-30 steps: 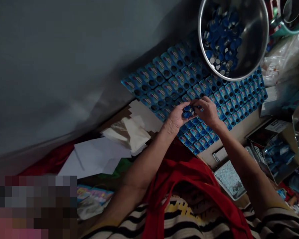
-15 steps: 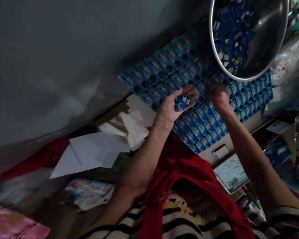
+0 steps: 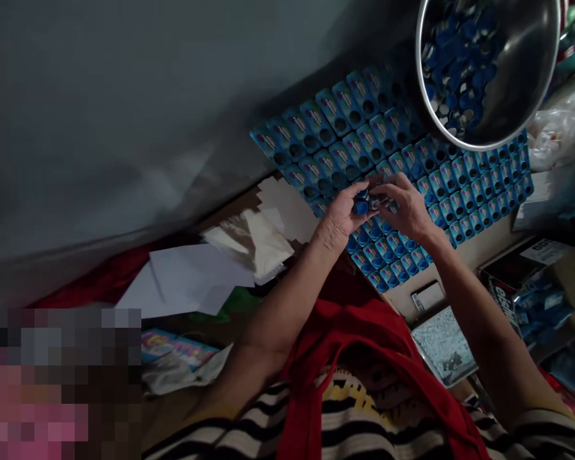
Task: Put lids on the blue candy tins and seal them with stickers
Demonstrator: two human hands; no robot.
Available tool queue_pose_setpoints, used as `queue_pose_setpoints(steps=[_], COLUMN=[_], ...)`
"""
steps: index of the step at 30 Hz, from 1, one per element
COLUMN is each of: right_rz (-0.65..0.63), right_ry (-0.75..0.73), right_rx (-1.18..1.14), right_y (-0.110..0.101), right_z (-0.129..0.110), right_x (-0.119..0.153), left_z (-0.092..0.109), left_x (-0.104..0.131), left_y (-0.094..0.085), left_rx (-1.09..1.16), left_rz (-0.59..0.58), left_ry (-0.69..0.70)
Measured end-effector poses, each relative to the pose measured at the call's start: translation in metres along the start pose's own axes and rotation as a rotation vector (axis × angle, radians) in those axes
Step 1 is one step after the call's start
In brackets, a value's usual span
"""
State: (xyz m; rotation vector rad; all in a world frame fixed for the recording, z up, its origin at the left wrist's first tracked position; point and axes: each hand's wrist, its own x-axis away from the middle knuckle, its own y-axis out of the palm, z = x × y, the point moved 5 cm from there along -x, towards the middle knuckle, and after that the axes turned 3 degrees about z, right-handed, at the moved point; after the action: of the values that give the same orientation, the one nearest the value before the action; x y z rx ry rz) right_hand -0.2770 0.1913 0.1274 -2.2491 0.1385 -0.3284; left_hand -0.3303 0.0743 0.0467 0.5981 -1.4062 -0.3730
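Note:
Several small round blue caps [image 3: 361, 207] rest in my left hand [image 3: 341, 220], its palm up and fingers curled around them. My right hand [image 3: 406, 209] has come to the left one's fingertips, its thumb and fingers bent in a pinch at a pale-edged cap [image 3: 374, 204]. Beneath both hands lie rows of blue printed cards [image 3: 335, 115], each with a round spot at one end. Along the near rows, blue caps [image 3: 377, 262] sit on those spots, while many farther cards show dark round spots.
A metal bowl [image 3: 531, 76] of blue and white caps stands over the cards' far right. A phone-like item [image 3: 427, 296] and a shallow tray of pale bits [image 3: 443, 345] lie near me. Right of them is an open carton [image 3: 503, 281]; papers [image 3: 186, 278] lie left.
My right hand has moved left and nearer, from the cards to the caps in my left hand. My left hand still holds its caps. The whole view has shifted slightly.

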Motion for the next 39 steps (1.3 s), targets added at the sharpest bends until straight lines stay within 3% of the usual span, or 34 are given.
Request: queue_pose_setpoints(steps=[4,8,11,15,18,22,26,32,36,39], right_rz=[-0.022,0.029,0.081,0.193,0.327,0.241,0.085,0.038,0.070,0.094], right_ry=[-0.032,0.168,0.338,0.519,0.637,0.583,0.564,0.607,0.532,0.354], right_rx=[-0.048,-0.058,-0.277,-0.568,-0.380,0.152,0.399,0.435,0.388,0.129], right_y=[0.009,0.007,0.005,0.002,-0.010,-0.015,-0.007,-0.013,-0.017,-0.002], right_z=[-0.005,-0.006,-0.001,0.025,0.046,0.045,0.048,0.067,0.039,0.008], right_x=[0.008,0.009,0.015,0.024,0.023,-0.004,-0.034,-0.056,-0.041,-0.019], left_z=[-0.009,-0.013,-0.013,-0.006,0.005,0.020,0.026,0.025,0.022,0.015], left_x=[-0.003,0.006,0.012,0.018,0.023,0.028,0.024,0.016,0.022,0.025], left_y=[-0.001,-0.002,-0.007,-0.012,-0.013,-0.011,-0.004,-0.001,-0.003,-0.003], left_rx=[0.035,0.067,0.071,0.071,0.062,0.058,0.068,0.119,0.140,0.130], left_rz=[-0.008,0.032,0.078,0.024,-0.008,0.006,-0.029,-0.111,-0.074,-0.036], left_ry=[-0.002,-0.017,-0.043,-0.032,0.012,0.063,0.043,0.032,0.056,0.065])
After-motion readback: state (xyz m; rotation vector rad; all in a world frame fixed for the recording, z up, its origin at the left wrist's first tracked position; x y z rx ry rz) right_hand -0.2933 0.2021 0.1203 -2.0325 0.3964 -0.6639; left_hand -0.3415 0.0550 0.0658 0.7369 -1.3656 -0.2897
